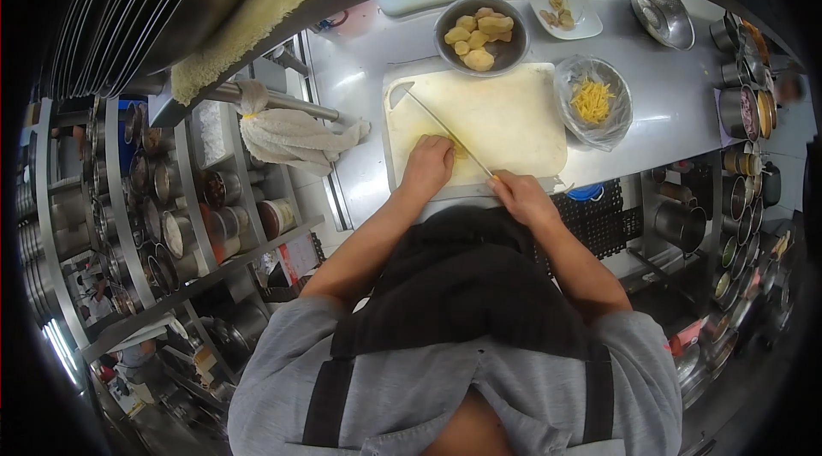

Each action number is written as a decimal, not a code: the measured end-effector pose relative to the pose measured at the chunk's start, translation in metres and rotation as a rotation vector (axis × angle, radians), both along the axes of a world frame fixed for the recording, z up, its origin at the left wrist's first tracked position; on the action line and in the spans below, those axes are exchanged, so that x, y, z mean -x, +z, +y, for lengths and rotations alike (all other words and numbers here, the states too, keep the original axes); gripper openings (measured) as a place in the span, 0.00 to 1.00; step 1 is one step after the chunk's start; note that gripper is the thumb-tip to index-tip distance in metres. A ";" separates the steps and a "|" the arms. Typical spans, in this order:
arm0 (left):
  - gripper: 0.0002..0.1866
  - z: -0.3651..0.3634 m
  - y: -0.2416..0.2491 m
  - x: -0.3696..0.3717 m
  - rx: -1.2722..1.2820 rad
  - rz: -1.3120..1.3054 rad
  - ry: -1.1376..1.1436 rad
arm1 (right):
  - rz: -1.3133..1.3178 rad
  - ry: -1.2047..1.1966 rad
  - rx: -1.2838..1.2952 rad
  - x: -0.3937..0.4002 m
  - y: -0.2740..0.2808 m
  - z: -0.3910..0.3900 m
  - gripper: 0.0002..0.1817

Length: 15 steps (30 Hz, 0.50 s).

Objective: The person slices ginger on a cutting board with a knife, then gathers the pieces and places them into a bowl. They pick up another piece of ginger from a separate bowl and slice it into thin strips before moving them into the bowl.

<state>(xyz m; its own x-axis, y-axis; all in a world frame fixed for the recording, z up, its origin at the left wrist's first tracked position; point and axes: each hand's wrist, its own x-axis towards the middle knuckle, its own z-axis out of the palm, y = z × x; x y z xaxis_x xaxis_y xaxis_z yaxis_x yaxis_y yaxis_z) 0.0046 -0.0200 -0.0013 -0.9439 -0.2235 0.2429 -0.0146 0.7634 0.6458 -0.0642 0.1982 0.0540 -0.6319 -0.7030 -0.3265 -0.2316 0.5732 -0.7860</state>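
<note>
A white cutting board [514,105] lies on the steel counter before me. My right hand [521,197] is wrapped around the handle of a knife [445,128], whose long blade slants across the board to the upper left. My left hand [430,163] has its fingers curled down on a yellow piece of potato [460,150], close beside the blade. Most of that potato is hidden by the fingers and the knife. Right of the board, a bowl lined with a clear plastic bag [618,118] holds yellow potato shreds [592,101].
Behind the board stands a metal bowl [443,36] of peeled potatoes [479,59]. A white square dish [587,23] with small pieces and an empty steel bowl [676,28] stand farther right. A towel [287,137] hangs at left. Shelves with pots flank the counter.
</note>
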 end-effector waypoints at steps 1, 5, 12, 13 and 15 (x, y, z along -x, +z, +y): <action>0.02 0.000 0.000 0.000 -0.002 0.001 0.004 | 0.002 0.004 -0.016 -0.001 0.002 0.003 0.16; 0.03 -0.003 -0.001 -0.002 -0.002 -0.037 -0.010 | 0.082 -0.015 0.056 -0.005 -0.008 0.005 0.17; 0.15 -0.007 0.005 0.003 -0.133 -0.134 0.054 | 0.016 -0.043 -0.011 0.002 -0.006 -0.009 0.18; 0.15 -0.007 0.006 0.003 -0.134 -0.136 0.053 | 0.015 -0.047 -0.020 0.001 -0.006 -0.010 0.18; 0.16 -0.008 0.008 0.005 -0.040 -0.108 -0.011 | 0.019 -0.049 -0.027 0.001 -0.008 -0.010 0.18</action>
<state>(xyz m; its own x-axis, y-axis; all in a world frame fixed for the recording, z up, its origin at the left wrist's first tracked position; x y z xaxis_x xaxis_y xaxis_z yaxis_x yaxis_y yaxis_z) -0.0004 -0.0277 0.0063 -0.9665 -0.2209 0.1309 -0.0777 0.7374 0.6710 -0.0657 0.1886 0.0460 -0.6719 -0.6619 -0.3324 -0.2176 0.6053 -0.7656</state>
